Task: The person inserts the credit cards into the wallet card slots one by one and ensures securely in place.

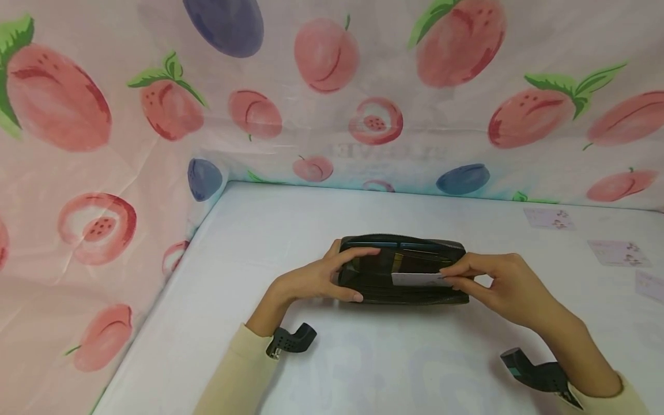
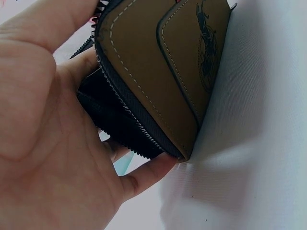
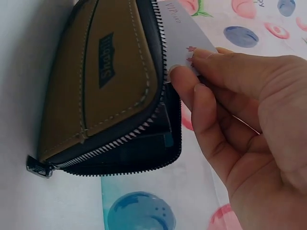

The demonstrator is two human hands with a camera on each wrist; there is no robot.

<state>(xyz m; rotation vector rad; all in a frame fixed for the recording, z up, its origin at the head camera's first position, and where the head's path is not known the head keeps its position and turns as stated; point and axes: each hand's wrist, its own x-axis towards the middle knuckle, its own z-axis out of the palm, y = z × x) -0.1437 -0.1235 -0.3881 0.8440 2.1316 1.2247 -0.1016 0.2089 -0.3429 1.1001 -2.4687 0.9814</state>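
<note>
An unzipped long wallet (image 1: 404,296), dark inside and brown leather outside (image 3: 120,91), stands on the white table with its mouth upward. My left hand (image 1: 311,278) grips its left end, the thumb along the near side and a finger reaching over the opening. In the left wrist view, brown leather (image 2: 144,57) with white stitching lies beyond the fingers. My right hand (image 1: 510,291) pinches a pale card (image 1: 417,279) between thumb and fingers at the wallet's mouth. "VIP" lettering shows on the card (image 3: 184,31) in the right wrist view; its lower part is hidden inside the wallet.
On the right of the white table (image 1: 363,357) lie three pale cards: one far back (image 1: 550,219), one nearer (image 1: 617,253), one cut off by the frame edge (image 1: 650,286). Fruit-printed cloth (image 1: 321,138) hangs behind and at the left. Each wrist wears a black camera mount (image 1: 293,339).
</note>
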